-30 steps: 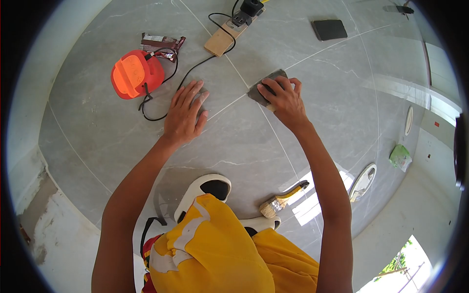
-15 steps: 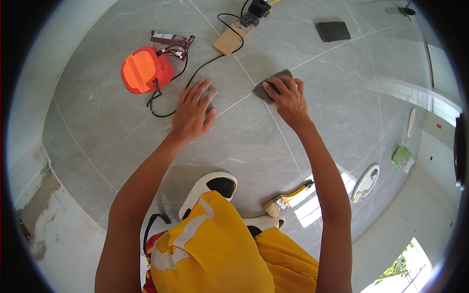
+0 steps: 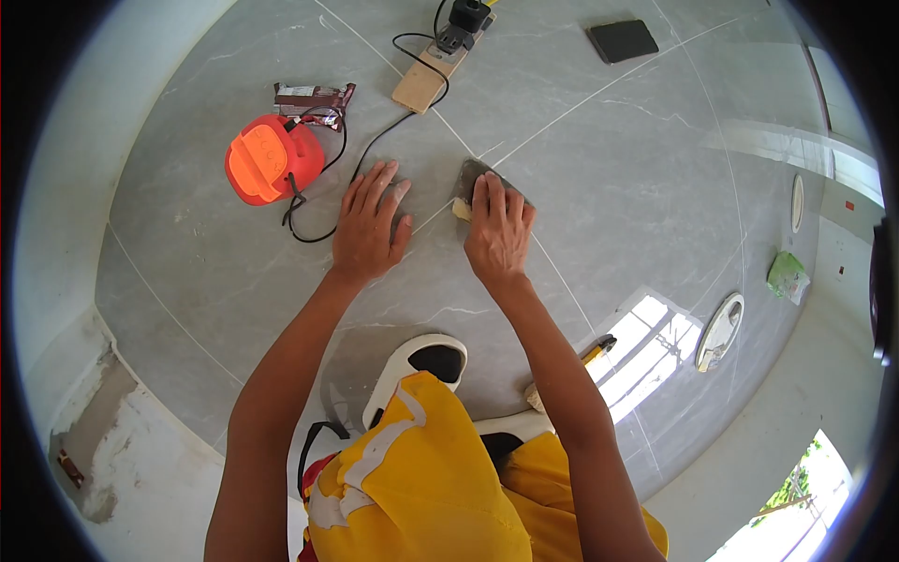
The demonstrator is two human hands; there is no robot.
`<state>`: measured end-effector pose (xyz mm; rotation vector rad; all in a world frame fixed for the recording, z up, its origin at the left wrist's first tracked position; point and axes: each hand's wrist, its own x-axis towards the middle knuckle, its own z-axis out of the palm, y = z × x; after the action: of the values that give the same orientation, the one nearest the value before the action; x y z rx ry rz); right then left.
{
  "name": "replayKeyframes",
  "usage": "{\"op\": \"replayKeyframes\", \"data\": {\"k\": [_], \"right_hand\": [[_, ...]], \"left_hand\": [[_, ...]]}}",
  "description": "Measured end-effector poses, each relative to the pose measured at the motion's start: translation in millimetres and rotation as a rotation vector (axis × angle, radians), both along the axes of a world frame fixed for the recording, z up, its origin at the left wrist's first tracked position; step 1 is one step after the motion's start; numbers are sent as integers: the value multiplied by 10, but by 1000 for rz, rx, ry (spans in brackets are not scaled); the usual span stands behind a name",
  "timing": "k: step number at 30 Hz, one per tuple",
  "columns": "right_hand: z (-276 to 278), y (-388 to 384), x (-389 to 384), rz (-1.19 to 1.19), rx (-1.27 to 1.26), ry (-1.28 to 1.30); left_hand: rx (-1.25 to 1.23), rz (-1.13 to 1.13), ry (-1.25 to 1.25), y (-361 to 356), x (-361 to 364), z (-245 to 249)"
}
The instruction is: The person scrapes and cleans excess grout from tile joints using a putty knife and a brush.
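My right hand [image 3: 501, 229] is closed on a dark flat pad [image 3: 471, 174], pressed against the grey floor tiles [image 3: 562, 169] near where pale joint lines cross. Much of the pad is hidden under the fingers. A small pale yellowish piece [image 3: 462, 209] shows at its left edge. To the left, my left hand [image 3: 370, 225] rests flat on the tiles with its fingers apart, holding nothing. Just beyond its fingers runs a black cable, which loops near a red and orange device [image 3: 272, 159].
A wooden board [image 3: 420, 88] bears black plugs at the top. Around lie a brown wrapper [image 3: 318, 103], a dark flat rectangular object [image 3: 623, 41], a brush [image 3: 596, 351] partly behind my right arm, a white oval piece [image 3: 720, 332] and a green bag [image 3: 787, 276].
My right hand has slid the pad left and slightly nearer, and its fingers now point more straight ahead. My left hand stays flat in nearly the same place. The view has shifted slightly.
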<state>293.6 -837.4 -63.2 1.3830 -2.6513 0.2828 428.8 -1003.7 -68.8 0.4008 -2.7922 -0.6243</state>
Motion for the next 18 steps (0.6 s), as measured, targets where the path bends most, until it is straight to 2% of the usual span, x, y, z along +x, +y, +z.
{"op": "replayKeyframes", "data": {"k": [6,12,18], "right_hand": [[73,-203,86,-131,110,-27],[135,-252,166,-164,128,-125],[137,-285,183,-152,198,-83]], "left_hand": [[-16,-1,4,9,-10,15],[-19,4,8,10,-10,7],[1,4,-9,6,0,7]]}}
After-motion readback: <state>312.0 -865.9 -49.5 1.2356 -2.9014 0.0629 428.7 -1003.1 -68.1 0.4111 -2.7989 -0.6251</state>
